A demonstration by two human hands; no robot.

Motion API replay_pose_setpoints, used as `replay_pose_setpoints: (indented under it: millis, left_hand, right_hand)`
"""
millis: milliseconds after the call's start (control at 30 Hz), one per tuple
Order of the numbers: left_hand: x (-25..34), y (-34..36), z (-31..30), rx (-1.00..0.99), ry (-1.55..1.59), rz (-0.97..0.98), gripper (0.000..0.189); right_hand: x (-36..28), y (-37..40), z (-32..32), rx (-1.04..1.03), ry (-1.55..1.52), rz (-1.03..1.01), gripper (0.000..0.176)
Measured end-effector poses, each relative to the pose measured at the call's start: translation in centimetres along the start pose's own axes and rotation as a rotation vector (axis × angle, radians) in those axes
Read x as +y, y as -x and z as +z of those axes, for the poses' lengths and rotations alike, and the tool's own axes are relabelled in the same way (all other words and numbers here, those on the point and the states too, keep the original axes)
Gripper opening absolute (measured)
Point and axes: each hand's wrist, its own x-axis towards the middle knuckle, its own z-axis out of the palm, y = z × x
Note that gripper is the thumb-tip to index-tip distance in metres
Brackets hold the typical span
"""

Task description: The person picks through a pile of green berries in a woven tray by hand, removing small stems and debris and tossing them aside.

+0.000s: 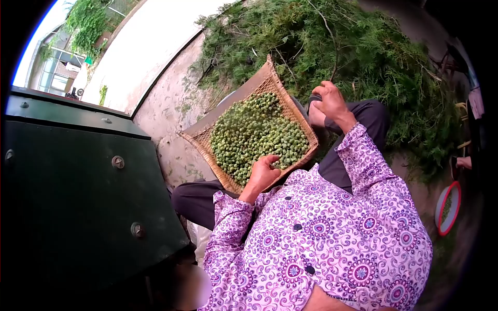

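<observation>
A woven basket (290,98) lies tilted across my lap, holding a heap of small round green cones or berries (249,136). Low over the near edge of the heap is my left hand (263,173), its fingers curled together; what they hold, if anything, is too small to make out. My right hand (330,101) is closed just beyond the basket's right corner, beside my foot. A thin bare twig (334,49) rises from its fingertips toward a large pile of cut evergreen branches (290,36).
A dark green metal box (78,181) with bolts stands close on my left. At the far right, a round red-rimmed sieve or tray (448,208) sits near another person's hand (464,163). Bits of foliage lie on the concrete ground (174,103).
</observation>
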Motion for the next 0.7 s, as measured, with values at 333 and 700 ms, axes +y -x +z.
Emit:
replay_pose_setpoints:
  millis: [333, 700]
  left_hand:
    - [-1.2, 0.5, 1.5, -0.069, 0.126, -0.164, 0.042]
    - [-1.6, 0.5, 1.5, -0.058, 0.108, -0.184, 0.041]
  right_hand:
    - [-3.1, 6.0, 10.9, -0.584, -0.109, -0.262, 0.009]
    - [-3.1, 6.7, 11.2, -0.577, 0.098, -0.374, 0.011]
